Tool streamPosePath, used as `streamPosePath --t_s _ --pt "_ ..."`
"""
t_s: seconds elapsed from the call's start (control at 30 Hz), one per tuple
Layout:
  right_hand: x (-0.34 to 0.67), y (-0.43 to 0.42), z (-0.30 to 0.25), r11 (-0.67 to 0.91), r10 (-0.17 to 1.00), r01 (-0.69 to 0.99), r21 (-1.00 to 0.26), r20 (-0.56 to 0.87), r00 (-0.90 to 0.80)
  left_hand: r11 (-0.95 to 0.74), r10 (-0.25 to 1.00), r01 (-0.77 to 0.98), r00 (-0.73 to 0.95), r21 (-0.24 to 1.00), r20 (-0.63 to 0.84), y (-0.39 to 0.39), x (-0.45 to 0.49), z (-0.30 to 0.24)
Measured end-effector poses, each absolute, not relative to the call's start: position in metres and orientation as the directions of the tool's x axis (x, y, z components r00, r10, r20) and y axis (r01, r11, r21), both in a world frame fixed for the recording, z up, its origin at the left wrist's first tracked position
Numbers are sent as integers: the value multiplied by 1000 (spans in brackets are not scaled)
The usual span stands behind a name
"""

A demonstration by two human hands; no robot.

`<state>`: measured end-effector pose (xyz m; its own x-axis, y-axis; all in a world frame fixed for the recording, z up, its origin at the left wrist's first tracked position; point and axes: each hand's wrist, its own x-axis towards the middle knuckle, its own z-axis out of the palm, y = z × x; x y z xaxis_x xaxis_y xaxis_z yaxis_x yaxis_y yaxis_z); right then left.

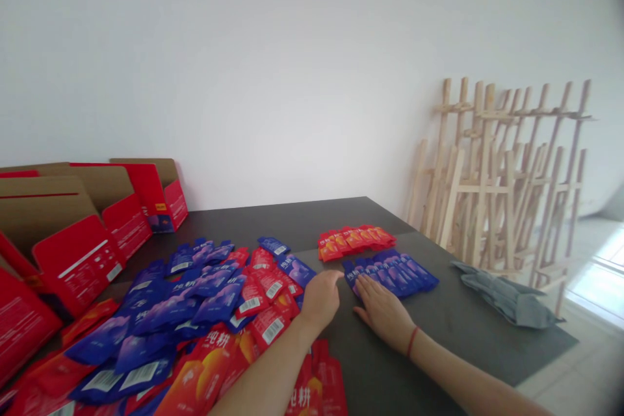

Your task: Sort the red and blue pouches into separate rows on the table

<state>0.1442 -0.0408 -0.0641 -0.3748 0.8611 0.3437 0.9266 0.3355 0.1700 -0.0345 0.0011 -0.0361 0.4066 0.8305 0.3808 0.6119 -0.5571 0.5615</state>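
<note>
A row of overlapping blue pouches (pixel 400 275) lies on the dark table. My right hand (pixel 383 309) rests flat with fingers stretched over the left end of that row. Close to the row's left edge is my left hand (pixel 322 299), its fingers curled in and one digit pointing toward the pouches; the inside of this hand is hidden. Behind the blue row lies a similar row of red pouches (pixel 355 240). Left of my hands spreads a mixed heap of loose blue pouches (pixel 160 312) and red pouches (pixel 266 283), partly covered by my left forearm.
Several open red cardboard boxes (pixel 80 260) stand along the table's left side. A grey plastic bag (pixel 507 296) lies near the right edge of the dark table (pixel 390 364). Wooden easels (pixel 482 182) lean by the white wall beyond the table.
</note>
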Motion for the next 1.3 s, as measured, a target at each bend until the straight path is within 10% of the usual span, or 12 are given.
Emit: streamPosePath --t_s 0.6,1.3 --pt "101 -135 0 967 252 240 -86 182 -950 -547 837 614 408 570 365 1 -32 -37" --pt "143 -100 -36 888 400 456 54 395 -827 -509 859 504 342 698 380 3 -32 -37"
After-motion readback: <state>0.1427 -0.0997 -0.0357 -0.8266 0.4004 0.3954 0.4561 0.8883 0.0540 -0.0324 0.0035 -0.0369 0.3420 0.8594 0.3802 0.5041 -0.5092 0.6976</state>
